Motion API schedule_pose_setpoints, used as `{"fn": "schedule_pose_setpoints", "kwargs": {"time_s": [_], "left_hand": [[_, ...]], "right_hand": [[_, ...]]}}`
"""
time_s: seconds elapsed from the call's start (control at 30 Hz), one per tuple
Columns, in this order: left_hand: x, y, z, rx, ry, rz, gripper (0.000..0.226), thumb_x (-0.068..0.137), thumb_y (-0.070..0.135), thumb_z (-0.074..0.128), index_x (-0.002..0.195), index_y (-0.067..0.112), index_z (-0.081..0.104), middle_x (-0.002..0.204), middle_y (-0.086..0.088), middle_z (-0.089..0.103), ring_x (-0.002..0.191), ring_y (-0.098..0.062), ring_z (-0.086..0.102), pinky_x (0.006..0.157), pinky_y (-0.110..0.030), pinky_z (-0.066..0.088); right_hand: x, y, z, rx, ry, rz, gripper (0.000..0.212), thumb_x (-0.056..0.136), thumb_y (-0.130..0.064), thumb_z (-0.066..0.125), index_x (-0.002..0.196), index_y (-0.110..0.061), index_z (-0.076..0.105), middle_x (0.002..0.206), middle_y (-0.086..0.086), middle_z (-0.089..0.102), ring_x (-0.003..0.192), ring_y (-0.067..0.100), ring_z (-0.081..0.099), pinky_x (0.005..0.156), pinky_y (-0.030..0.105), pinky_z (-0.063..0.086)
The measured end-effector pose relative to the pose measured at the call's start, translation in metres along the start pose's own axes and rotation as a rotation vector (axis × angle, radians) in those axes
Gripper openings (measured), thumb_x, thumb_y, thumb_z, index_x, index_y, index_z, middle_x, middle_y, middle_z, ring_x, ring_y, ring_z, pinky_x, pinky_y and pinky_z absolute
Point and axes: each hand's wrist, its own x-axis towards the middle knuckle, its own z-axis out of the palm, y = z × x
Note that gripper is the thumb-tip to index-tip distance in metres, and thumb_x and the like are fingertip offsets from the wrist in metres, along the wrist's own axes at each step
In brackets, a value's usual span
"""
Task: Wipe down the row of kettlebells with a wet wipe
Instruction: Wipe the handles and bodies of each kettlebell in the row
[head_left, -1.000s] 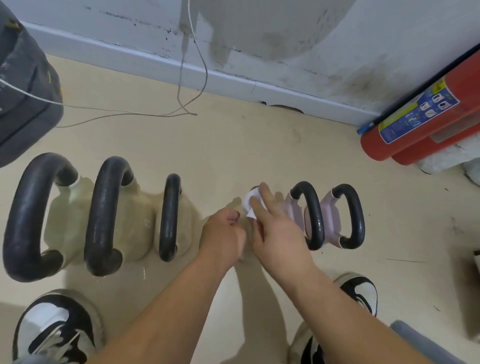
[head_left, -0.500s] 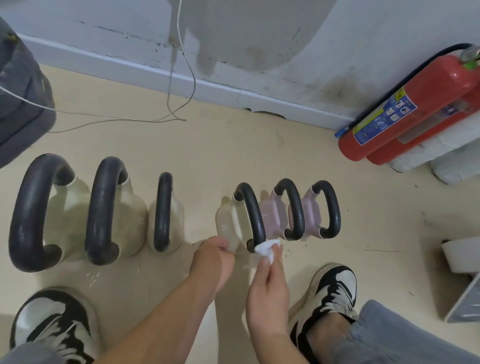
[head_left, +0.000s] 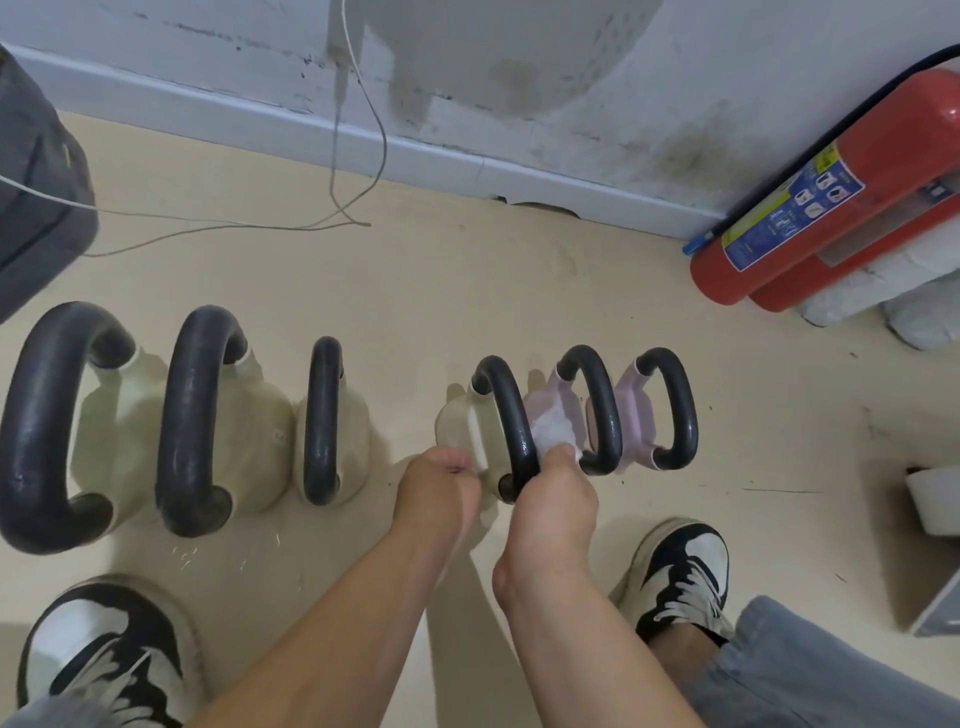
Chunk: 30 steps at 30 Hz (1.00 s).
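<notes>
Several kettlebells with black handles stand in a row on the beige floor: three cream ones on the left (head_left: 234, 421), a smaller cream one (head_left: 506, 421) in the middle, and two pink ones (head_left: 631, 421) to its right. My right hand (head_left: 550, 499) holds a crumpled white wet wipe (head_left: 553, 428) against the right side of the small cream kettlebell's handle. My left hand (head_left: 436, 493), fingers curled, rests at that kettlebell's near left side; whether it grips the body is hidden.
Two red fire extinguishers (head_left: 831, 208) lie by the wall at right. A dark bag (head_left: 36, 208) sits far left, with thin cables (head_left: 234, 226) across the floor. My two sneakers (head_left: 680, 577) stand near the row. A white object (head_left: 935, 493) lies at the right edge.
My right hand brought the wipe from the handle's top down to its near end, then back up along the right side. The left hand stayed at the kettlebell's near side.
</notes>
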Motion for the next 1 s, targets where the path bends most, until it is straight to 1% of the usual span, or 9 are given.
{"fn": "schedule_pose_setpoints", "kwargs": {"time_s": [0.1, 0.27, 0.43, 0.53, 0.67, 0.77, 0.8, 0.87, 1.0], "left_hand": [[-0.003, 0.004, 0.000, -0.212, -0.063, -0.070, 0.019, 0.091, 0.002, 0.051, 0.097, 0.009, 0.068, 0.098, -0.010, 0.067, 0.077, -0.021, 0.058, 0.084, -0.028, 0.049], [-0.005, -0.005, -0.011, 0.028, -0.007, -0.049, 0.030, 0.089, 0.005, 0.047, 0.101, 0.026, 0.065, 0.120, -0.002, 0.064, 0.110, -0.026, 0.063, 0.097, -0.034, 0.047], [-0.010, -0.017, -0.023, 0.037, 0.027, -0.140, 0.021, 0.091, 0.004, 0.050, 0.095, 0.021, 0.060, 0.110, -0.007, 0.065, 0.100, -0.027, 0.062, 0.075, -0.028, 0.044], [-0.011, -0.013, -0.018, 0.055, 0.009, -0.067, 0.022, 0.087, 0.004, 0.049, 0.087, 0.019, 0.064, 0.094, -0.003, 0.066, 0.087, -0.024, 0.062, 0.068, -0.027, 0.044], [-0.018, 0.013, -0.018, -0.213, -0.079, 0.030, 0.022, 0.092, 0.019, 0.053, 0.093, 0.007, 0.072, 0.088, -0.009, 0.070, 0.075, -0.021, 0.062, 0.074, -0.035, 0.049], [-0.021, 0.028, -0.033, -0.238, -0.426, -0.068, 0.061, 0.082, 0.075, 0.058, 0.120, 0.030, 0.072, 0.114, 0.000, 0.076, 0.107, -0.020, 0.072, 0.101, -0.042, 0.048], [-0.022, 0.028, -0.039, -0.206, -0.515, -0.103, 0.065, 0.077, 0.079, 0.063, 0.123, 0.034, 0.070, 0.118, 0.001, 0.075, 0.114, -0.021, 0.070, 0.105, -0.044, 0.046], [-0.024, 0.024, -0.048, -0.123, -0.546, -0.108, 0.049, 0.086, 0.058, 0.071, 0.124, 0.028, 0.070, 0.116, -0.001, 0.076, 0.112, -0.023, 0.071, 0.103, -0.046, 0.050], [-0.009, 0.007, -0.053, -0.115, -0.182, -0.141, 0.033, 0.097, 0.025, 0.065, 0.128, 0.013, 0.063, 0.117, -0.012, 0.073, 0.107, -0.033, 0.070, 0.088, -0.042, 0.059]], "right_hand": [[0.003, -0.010, 0.008, -0.178, -0.074, -0.100, 0.035, 0.109, -0.035, 0.038, 0.089, -0.021, 0.064, 0.082, 0.001, 0.057, 0.074, 0.020, 0.052, 0.071, 0.033, 0.043], [0.020, -0.011, -0.013, -0.394, -0.195, -0.002, 0.042, 0.110, -0.040, 0.037, 0.097, -0.015, 0.068, 0.091, 0.003, 0.057, 0.082, 0.024, 0.048, 0.068, 0.026, 0.034], [0.015, -0.013, -0.033, -0.240, 0.121, -0.085, 0.035, 0.105, -0.031, 0.050, 0.078, -0.019, 0.070, 0.085, 0.006, 0.072, 0.087, 0.029, 0.066, 0.089, 0.047, 0.055], [0.008, -0.025, -0.034, -0.260, 0.200, -0.226, 0.041, 0.103, -0.035, 0.047, 0.082, -0.007, 0.068, 0.083, 0.010, 0.069, 0.081, 0.031, 0.062, 0.081, 0.041, 0.052], [-0.006, -0.047, -0.023, -0.355, -0.160, -0.298, 0.037, 0.104, -0.040, 0.050, 0.081, -0.027, 0.076, 0.092, 0.004, 0.076, 0.087, 0.022, 0.070, 0.081, 0.039, 0.054], [-0.011, -0.046, -0.013, -0.569, -0.448, -0.094, 0.038, 0.104, -0.048, 0.050, 0.113, -0.021, 0.075, 0.105, 0.006, 0.081, 0.096, 0.025, 0.079, 0.095, 0.046, 0.058], [-0.012, -0.043, -0.010, -0.616, -0.477, -0.066, 0.043, 0.105, -0.052, 0.047, 0.118, -0.021, 0.074, 0.106, 0.004, 0.081, 0.097, 0.023, 0.079, 0.096, 0.047, 0.059], [-0.014, -0.040, -0.008, -0.673, -0.476, -0.108, 0.053, 0.106, -0.058, 0.038, 0.114, -0.023, 0.076, 0.100, 0.002, 0.082, 0.092, 0.020, 0.080, 0.090, 0.047, 0.063], [-0.016, -0.047, -0.013, -0.742, -0.274, -0.335, 0.070, 0.104, -0.065, 0.028, 0.089, -0.013, 0.072, 0.072, 0.010, 0.078, 0.068, 0.025, 0.077, 0.066, 0.044, 0.065]]}}
